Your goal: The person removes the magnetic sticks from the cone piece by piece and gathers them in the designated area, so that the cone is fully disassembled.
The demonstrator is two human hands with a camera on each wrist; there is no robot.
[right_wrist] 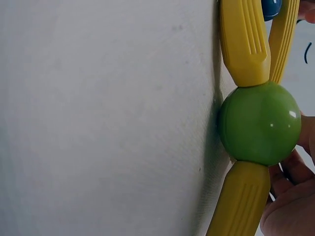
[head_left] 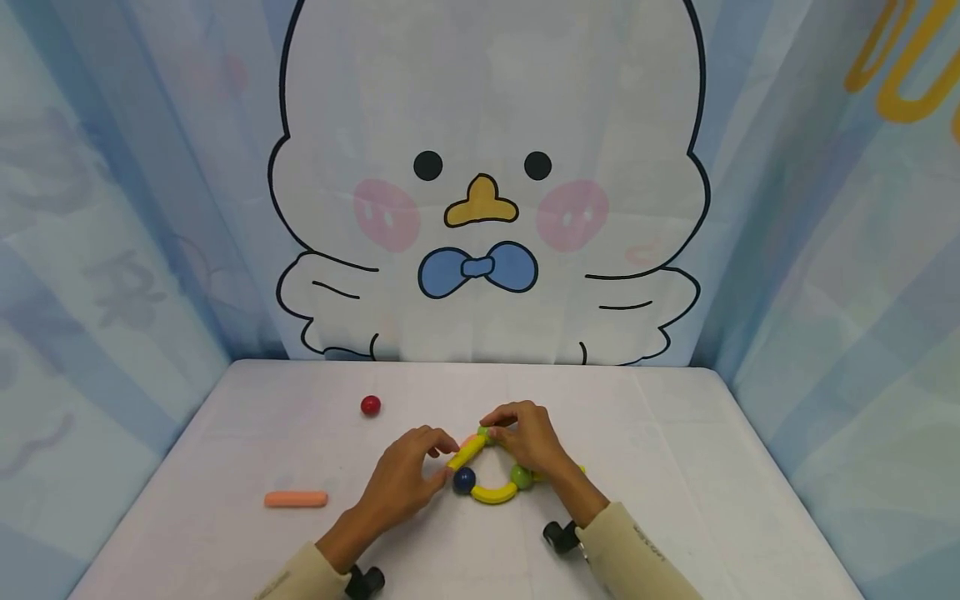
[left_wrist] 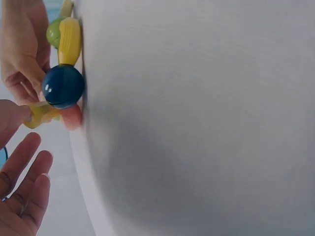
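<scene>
A ring of toy rods and balls stands between the hands in the head view. A curved yellow rod (head_left: 495, 495) joins a dark blue ball (head_left: 464, 480) to a green ball (head_left: 521, 477). My left hand (head_left: 405, 477) pinches a straighter yellow rod (head_left: 468, 451) beside the blue ball; its other fingers are spread in the left wrist view. My right hand (head_left: 531, 437) holds a second green ball (head_left: 484, 434) at the ring's far side, partly hidden by fingers. A pinkish-orange rod (left_wrist: 72, 117) shows behind the blue ball. Another yellow rod (right_wrist: 240, 201) extends from the nearer green ball.
On the white table (head_left: 675, 467) a red ball (head_left: 371, 406) lies toward the back left. A loose orange rod (head_left: 296, 499) lies to the left of the left hand. Printed cloth (head_left: 480, 325) hangs behind the table and along both sides.
</scene>
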